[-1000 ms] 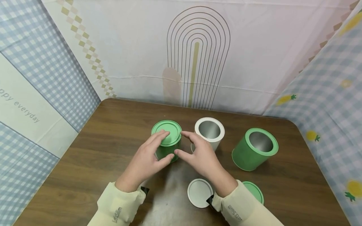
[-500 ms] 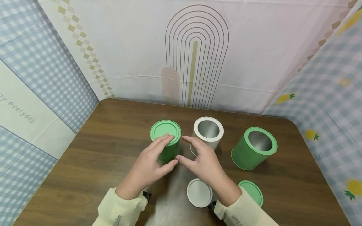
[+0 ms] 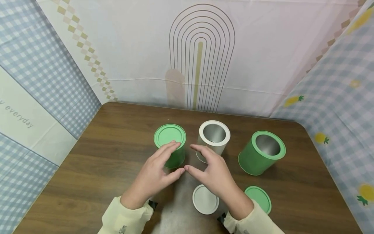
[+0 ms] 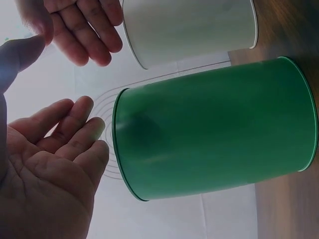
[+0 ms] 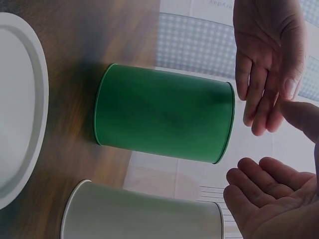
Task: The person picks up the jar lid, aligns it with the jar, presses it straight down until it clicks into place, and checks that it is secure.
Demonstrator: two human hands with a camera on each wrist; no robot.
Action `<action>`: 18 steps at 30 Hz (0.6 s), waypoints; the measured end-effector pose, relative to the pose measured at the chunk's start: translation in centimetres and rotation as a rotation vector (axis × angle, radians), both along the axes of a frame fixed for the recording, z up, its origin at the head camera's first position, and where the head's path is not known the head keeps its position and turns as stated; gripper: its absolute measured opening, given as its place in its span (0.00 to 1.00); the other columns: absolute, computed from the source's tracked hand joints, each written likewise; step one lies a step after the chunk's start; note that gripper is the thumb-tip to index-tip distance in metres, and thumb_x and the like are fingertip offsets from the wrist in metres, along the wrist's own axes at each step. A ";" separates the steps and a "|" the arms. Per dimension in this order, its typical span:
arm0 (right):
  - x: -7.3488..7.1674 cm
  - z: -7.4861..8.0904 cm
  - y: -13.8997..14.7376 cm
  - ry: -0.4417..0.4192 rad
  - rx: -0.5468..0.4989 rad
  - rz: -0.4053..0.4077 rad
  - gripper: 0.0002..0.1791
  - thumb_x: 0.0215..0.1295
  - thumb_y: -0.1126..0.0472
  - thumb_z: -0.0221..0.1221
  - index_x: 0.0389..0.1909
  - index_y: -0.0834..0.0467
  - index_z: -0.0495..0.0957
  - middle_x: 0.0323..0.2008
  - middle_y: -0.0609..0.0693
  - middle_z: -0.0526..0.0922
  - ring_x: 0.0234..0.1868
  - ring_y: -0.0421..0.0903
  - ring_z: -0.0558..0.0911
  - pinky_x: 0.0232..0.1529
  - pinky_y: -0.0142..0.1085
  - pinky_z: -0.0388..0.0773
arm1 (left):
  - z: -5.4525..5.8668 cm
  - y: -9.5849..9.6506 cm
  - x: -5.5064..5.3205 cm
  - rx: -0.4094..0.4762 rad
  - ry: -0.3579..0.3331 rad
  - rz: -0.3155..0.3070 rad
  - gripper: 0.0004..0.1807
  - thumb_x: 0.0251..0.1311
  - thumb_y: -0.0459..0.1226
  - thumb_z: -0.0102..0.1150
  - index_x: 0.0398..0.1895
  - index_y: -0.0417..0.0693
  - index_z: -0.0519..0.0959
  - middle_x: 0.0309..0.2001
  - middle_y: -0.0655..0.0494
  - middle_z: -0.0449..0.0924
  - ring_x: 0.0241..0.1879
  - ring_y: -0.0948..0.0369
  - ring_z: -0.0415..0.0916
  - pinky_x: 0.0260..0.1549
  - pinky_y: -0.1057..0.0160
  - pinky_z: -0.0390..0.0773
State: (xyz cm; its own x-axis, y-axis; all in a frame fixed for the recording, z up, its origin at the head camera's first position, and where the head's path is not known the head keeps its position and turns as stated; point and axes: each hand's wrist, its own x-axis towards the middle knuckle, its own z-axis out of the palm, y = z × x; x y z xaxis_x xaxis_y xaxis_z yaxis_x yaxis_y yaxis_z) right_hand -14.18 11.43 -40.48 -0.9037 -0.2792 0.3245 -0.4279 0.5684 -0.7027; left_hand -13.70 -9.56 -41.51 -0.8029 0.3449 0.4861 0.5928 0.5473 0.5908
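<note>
A green can with its lid on stands upright at the left of the group; in the left wrist view its smooth green side fills the middle. My left hand hovers in front of it, fingers extended and overlapping the lid's near edge in the head view. Facing it, my right hand holds nothing, its fingers in front of the white can, which is open at the top. The two thumb tips come close together. Both palms show in the right wrist view, above the level of the green can.
A second green can, uncovered, stands to the right. On the table lie a white lid and a green lid, near my right forearm. A patterned cloth hangs behind the table.
Both hands have drawn slightly back toward me and down from the lidded green can. The right hand has shifted a little to the right. The cans and lids stay put.
</note>
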 end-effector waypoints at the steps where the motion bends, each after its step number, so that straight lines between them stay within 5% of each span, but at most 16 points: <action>1: 0.1 0.0 0.0 -0.005 -0.002 -0.002 0.33 0.54 0.57 0.74 0.62 0.56 0.77 0.58 0.45 0.82 0.61 0.47 0.79 0.59 0.48 0.77 | 0.0 0.0 0.0 0.000 -0.002 -0.001 0.36 0.55 0.41 0.74 0.67 0.41 0.73 0.67 0.46 0.72 0.66 0.54 0.71 0.55 0.51 0.78; 18: 1.2 -1.3 0.5 -0.002 -0.035 -0.045 0.30 0.54 0.58 0.74 0.60 0.56 0.80 0.56 0.45 0.83 0.59 0.47 0.81 0.58 0.48 0.78 | -0.8 0.8 0.4 0.003 0.037 -0.027 0.37 0.54 0.40 0.75 0.67 0.41 0.73 0.66 0.46 0.73 0.66 0.52 0.72 0.59 0.49 0.76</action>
State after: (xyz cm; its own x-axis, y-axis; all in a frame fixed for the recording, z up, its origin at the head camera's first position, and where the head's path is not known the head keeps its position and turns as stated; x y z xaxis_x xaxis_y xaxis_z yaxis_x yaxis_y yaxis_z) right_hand -12.97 11.91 -41.81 -0.9158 -0.2268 0.3314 -0.4009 0.5618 -0.7236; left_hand -13.29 -8.80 -42.34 -0.7749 0.3650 0.5160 0.6287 0.5289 0.5700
